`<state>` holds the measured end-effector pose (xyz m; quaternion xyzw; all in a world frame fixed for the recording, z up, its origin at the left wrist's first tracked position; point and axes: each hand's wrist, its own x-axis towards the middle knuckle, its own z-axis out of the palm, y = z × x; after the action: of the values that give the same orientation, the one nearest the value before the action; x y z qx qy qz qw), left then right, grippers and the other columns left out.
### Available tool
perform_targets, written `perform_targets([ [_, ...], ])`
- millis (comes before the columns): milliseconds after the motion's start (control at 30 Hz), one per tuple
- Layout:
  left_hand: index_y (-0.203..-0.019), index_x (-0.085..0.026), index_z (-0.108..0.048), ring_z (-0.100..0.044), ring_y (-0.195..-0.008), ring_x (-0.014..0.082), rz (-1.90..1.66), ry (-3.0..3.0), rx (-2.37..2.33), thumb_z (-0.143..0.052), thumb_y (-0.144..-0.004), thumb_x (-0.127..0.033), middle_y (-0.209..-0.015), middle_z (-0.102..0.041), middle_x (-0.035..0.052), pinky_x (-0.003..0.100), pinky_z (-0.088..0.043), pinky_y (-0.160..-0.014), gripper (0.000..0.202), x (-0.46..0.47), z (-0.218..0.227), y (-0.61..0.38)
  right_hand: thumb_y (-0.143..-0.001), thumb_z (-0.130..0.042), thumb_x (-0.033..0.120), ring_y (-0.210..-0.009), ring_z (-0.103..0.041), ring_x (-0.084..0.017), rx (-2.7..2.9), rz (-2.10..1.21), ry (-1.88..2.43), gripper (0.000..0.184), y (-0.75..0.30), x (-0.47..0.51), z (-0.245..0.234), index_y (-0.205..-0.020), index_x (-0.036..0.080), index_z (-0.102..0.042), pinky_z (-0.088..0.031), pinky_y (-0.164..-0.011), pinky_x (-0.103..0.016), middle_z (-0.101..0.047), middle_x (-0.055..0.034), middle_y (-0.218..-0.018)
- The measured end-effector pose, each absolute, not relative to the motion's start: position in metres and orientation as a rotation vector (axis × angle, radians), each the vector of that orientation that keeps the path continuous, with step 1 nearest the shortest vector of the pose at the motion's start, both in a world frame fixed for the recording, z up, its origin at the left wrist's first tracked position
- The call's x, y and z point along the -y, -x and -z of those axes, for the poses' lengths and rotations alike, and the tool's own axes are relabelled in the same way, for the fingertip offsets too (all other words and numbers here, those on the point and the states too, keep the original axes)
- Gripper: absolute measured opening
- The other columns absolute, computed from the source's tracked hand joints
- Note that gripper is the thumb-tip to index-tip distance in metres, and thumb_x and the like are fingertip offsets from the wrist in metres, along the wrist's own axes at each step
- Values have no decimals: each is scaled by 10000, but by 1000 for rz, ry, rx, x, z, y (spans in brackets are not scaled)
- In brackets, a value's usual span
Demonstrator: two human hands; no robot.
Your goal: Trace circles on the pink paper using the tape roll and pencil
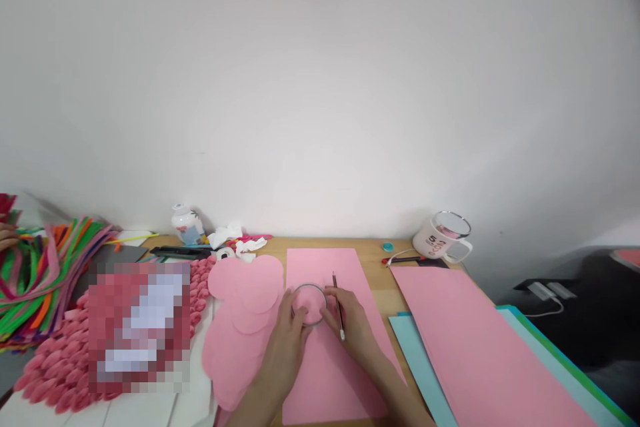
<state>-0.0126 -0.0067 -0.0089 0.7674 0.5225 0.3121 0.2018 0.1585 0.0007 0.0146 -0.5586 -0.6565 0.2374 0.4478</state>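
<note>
A clear round disc with a grey rim, like a cup lid [310, 287], lies on a sheet of pink paper [325, 373]. My left hand [287, 333] grips its left side, with the thumb at the near edge. On the opposite side, my right hand [353, 323] pinches the rim. A dark pencil [337, 293] is tucked in the fingers of that same hand, its tip pointing away and its white eraser end towards me. Just left of the sheet, several pink paper circles [233, 353] overlap in a pile.
To the right are more pink sheets [450, 333] over light blue ones [415, 353]. Behind them stands a white mug [440, 237]. A white bottle [187, 223] and crumpled tissue [225, 235] sit by the wall. Colourful fuzzy strips [45, 273] and pink petal-like pieces [65, 373] cover the left.
</note>
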Motion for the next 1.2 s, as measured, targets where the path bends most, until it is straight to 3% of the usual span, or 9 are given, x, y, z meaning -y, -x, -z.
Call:
perform_targets([
  [267, -1266, -270, -487, -496, -1215, 234, -921, -1942, -1518, -443, -873, -201, -1288, -507, 87, 428, -435, -1015, 402, 5, 32, 22, -675, -754, 291, -1086, -550, -297, 1758, -554, 1299, 417, -159, 3, 4, -1045, 213, -578, -483, -882, -433, -619, -115, -1120],
  [433, -1321, -258, -459, -449, -1269, 229, -946, -1925, -1525, -373, -905, -230, -1361, -475, 85, 432, -402, -1045, 426, 6, 38, 26, -713, -691, 181, -1077, -551, -289, 1751, -481, 1297, 349, -155, 0, 6, -1037, 214, -566, -499, -854, -426, -619, -116, -1114],
  [700, -1347, -263, -445, -439, -1277, 217, -902, -1921, -1535, -364, -904, -225, -1368, -484, 71, 441, -393, -1050, 452, 9, 25, 23, -711, -668, 143, -1067, -554, -287, 1738, -458, 1289, 378, -155, 0, 9, -1064, 221, -555, -503, -858, -426, -612, -123, -1126],
  [900, -1358, -220, -423, -427, -1293, 214, -878, -1948, -1566, -312, -935, -252, -1400, -457, 102, 450, -370, -1070, 438, 12, 31, 25, -705, -701, 217, -1051, -576, -285, 1665, -535, 1251, 372, -156, 0, 12, -1057, 216, -582, -505, -867, -434, -623, -123, -1095],
  [1033, -1381, -172, -387, -373, -1333, 227, -836, -1966, -1660, -298, -946, -267, -1447, -403, 131, 449, -363, -1075, 454, 15, 27, 20, -801, -622, 365, -984, -622, -268, 1446, -695, 1303, 308, -157, 0, -5, -1060, 201, -593, -528, -812, -396, -644, -134, -1092],
  [1200, -1443, -209, -295, -316, -1366, 205, -593, -2221, -1501, -282, -907, -100, -1503, -322, 94, 391, -392, -1057, 547, 7, 11, -1, -877, -497, 494, -853, -655, -215, 1153, -869, 1272, 364, -162, -22, -44, -1034, 186, -609, -528, -799, -368, -702, -95, -893],
])
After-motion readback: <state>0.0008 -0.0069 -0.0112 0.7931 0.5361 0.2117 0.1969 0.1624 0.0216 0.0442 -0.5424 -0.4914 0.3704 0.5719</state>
